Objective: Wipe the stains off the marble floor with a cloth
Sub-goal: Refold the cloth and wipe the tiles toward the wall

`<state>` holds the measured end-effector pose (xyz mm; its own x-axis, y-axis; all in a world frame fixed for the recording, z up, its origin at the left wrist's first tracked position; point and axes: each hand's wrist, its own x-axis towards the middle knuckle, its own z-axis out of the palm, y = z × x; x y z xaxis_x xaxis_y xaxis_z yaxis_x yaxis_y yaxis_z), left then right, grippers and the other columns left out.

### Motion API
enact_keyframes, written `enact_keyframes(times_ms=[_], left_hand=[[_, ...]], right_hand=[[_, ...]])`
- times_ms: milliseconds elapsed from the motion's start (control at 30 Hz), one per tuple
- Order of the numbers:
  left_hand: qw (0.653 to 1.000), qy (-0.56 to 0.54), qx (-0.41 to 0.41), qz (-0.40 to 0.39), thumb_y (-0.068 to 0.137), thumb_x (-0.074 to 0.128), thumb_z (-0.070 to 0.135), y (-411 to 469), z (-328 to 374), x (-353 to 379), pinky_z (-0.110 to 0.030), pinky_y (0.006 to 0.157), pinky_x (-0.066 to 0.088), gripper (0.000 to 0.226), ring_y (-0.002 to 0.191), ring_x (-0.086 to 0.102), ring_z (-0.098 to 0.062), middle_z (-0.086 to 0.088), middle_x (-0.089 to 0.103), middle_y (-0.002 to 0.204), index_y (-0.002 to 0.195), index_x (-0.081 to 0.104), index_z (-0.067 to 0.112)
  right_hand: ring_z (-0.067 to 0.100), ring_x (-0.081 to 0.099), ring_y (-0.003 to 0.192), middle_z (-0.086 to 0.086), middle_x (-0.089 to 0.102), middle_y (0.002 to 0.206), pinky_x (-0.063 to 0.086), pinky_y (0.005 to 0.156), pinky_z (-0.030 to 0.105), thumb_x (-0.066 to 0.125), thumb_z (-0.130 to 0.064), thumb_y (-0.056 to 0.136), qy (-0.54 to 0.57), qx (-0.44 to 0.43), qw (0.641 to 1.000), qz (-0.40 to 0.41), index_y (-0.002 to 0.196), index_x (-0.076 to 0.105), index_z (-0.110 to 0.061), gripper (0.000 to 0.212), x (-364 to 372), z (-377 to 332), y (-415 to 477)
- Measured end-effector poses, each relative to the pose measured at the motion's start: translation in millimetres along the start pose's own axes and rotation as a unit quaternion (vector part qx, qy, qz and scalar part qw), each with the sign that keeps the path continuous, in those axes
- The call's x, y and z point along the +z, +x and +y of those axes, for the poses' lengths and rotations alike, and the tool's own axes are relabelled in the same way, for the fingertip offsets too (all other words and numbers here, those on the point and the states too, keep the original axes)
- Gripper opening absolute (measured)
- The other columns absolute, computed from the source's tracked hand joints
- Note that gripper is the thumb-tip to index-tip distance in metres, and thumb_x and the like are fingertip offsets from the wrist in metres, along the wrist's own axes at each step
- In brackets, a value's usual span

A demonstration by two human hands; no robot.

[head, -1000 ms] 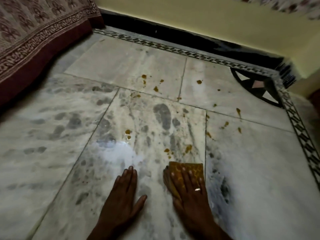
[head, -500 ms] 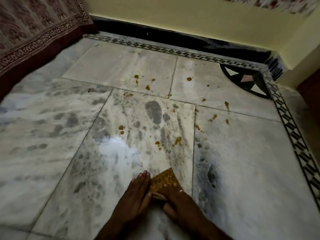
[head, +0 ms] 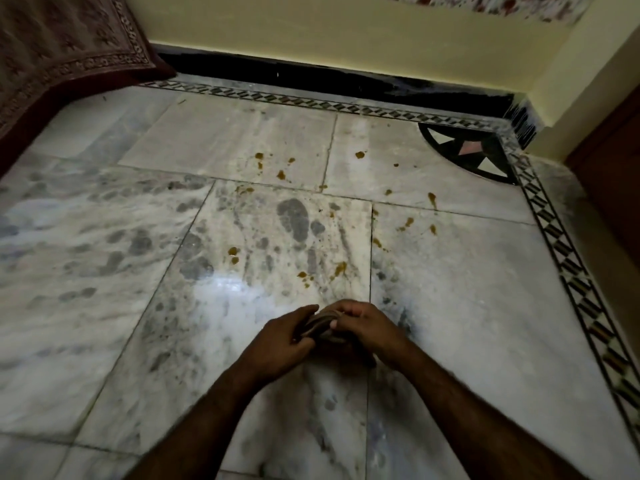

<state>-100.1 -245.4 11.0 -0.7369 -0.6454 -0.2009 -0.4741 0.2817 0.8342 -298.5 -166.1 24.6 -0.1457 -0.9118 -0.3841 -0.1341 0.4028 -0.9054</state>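
Your left hand point(head: 285, 337) and right hand point(head: 369, 327) both curl fingers point(head: 346, 308) round the bunched cloth point(head: 320, 323); orange stains point(head: 340, 268) dot the marble floor point(head: 467, 306) toward its far edge.

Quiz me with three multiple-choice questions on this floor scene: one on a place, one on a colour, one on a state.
1. Where does the black fan-shaped floor inlay lie?
A) far right corner
B) middle tile
C) near left edge

2. What colour are the splattered stains on the grey-veined marble floor?
A) blue
B) yellowish-brown
C) white

3. How is the small brownish cloth?
A) spread flat
B) bunched up and held
C) draped on the wall

Answers:
1 A, it fills the floor's far right corner.
2 B, the spots look ochre against the pale marble.
3 B, the left grip and right grip curl round it together.
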Motion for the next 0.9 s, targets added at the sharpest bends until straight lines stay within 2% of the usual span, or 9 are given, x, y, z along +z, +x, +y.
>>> enact_keyframes(times_ms=[67, 167, 267, 333, 433, 567, 733, 800, 900], left_hand=[[0.997, -0.072, -0.025, 0.028, 0.069, 0.056, 0.060, 2, 7, -9, -0.032, 0.099, 0.054, 0.068, 0.115, 0.065, -0.012, 0.005, 0.069, 0.127, 0.131, 0.061, 0.033], [0.983, -0.173, -0.045, 0.044, 0.075, 0.068, 0.050, 6, 14, -23, -0.039, 0.087, 0.059, 0.044, 0.099, 0.071, -0.018, 0.001, 0.075, 0.105, 0.113, 0.071, 0.028], [0.978, -0.198, -0.036, 0.047, 0.075, 0.070, 0.050, 9, 26, -32, -0.038, 0.083, 0.055, 0.043, 0.095, 0.071, -0.021, -0.003, 0.076, 0.101, 0.109, 0.073, 0.024], [0.971, -0.228, -0.027, 0.061, 0.075, 0.072, 0.047, 10, 35, -35, -0.036, 0.081, 0.053, 0.041, 0.095, 0.072, -0.021, -0.005, 0.077, 0.101, 0.106, 0.074, 0.021], [0.957, -0.277, -0.013, 0.087, 0.080, 0.074, 0.041, 11, 48, -39, -0.041, 0.084, 0.053, 0.031, 0.098, 0.072, -0.029, -0.010, 0.077, 0.100, 0.104, 0.074, 0.020], [0.937, -0.330, 0.002, 0.114, 0.083, 0.075, 0.034, 14, 61, -45, -0.047, 0.086, 0.053, 0.028, 0.097, 0.071, -0.039, -0.019, 0.075, 0.099, 0.100, 0.073, 0.011], [0.921, -0.367, 0.021, 0.131, 0.085, 0.067, 0.025, 19, 74, -48, -0.042, 0.073, 0.049, 0.020, 0.081, 0.064, -0.032, -0.017, 0.069, 0.088, 0.094, 0.068, 0.007], [0.914, -0.384, 0.026, 0.125, 0.086, 0.064, 0.022, 19, 79, -48, -0.039, 0.072, 0.050, 0.019, 0.078, 0.061, -0.032, -0.019, 0.065, 0.084, 0.094, 0.065, 0.005], [0.910, -0.394, 0.025, 0.123, 0.086, 0.063, 0.023, 19, 86, -51, -0.037, 0.072, 0.050, 0.014, 0.077, 0.059, -0.027, -0.012, 0.062, 0.080, 0.087, 0.064, 0.009]], right_hand=[[0.024, 0.068, 0.083, 0.013, 0.072, 0.091, 0.054, 0.077, 0.038, 0.061, -0.002, 0.095, 0.036, 0.015, 0.999, 0.014, 0.101, 0.070, -0.011, 0.014, -4, -9, 1], [0.027, 0.066, 0.082, 0.013, 0.071, 0.089, 0.053, 0.075, 0.035, 0.062, -0.004, 0.096, 0.075, 0.013, 0.997, 0.017, 0.099, 0.069, -0.007, 0.009, -15, -23, 2], [0.033, 0.066, 0.086, 0.020, 0.070, 0.093, 0.053, 0.080, 0.038, 0.065, -0.007, 0.093, 0.135, 0.003, 0.991, 0.015, 0.100, 0.070, -0.003, 0.010, -24, -38, 0], [0.032, 0.066, 0.085, 0.021, 0.069, 0.093, 0.054, 0.077, 0.037, 0.066, -0.011, 0.091, 0.140, -0.007, 0.990, 0.020, 0.100, 0.070, -0.003, 0.013, -27, -47, -2], [0.030, 0.068, 0.081, 0.017, 0.072, 0.091, 0.054, 0.077, 0.037, 0.064, -0.013, 0.093, 0.147, -0.027, 0.988, 0.029, 0.097, 0.073, -0.008, 0.011, -33, -61, -6], [0.030, 0.070, 0.088, 0.015, 0.074, 0.095, 0.056, 0.083, 0.039, 0.060, -0.007, 0.098, 0.129, -0.067, 0.989, 0.013, 0.105, 0.072, -0.003, 0.015, -40, -86, -16], [0.014, 0.072, 0.081, 0.005, 0.076, 0.087, 0.055, 0.069, 0.021, 0.062, -0.002, 0.093, 0.057, -0.095, 0.993, 0.034, 0.103, 0.077, -0.004, 0.017, -45, -112, -21], [0.014, 0.072, 0.079, 0.006, 0.076, 0.087, 0.055, 0.067, 0.021, 0.062, -0.002, 0.093, 0.066, -0.093, 0.992, 0.050, 0.102, 0.077, -0.004, 0.017, -46, -116, -20], [0.016, 0.072, 0.078, 0.005, 0.076, 0.085, 0.056, 0.068, 0.025, 0.063, -0.005, 0.095, 0.064, -0.094, 0.992, 0.051, 0.096, 0.078, -0.012, 0.017, -46, -120, -20]])
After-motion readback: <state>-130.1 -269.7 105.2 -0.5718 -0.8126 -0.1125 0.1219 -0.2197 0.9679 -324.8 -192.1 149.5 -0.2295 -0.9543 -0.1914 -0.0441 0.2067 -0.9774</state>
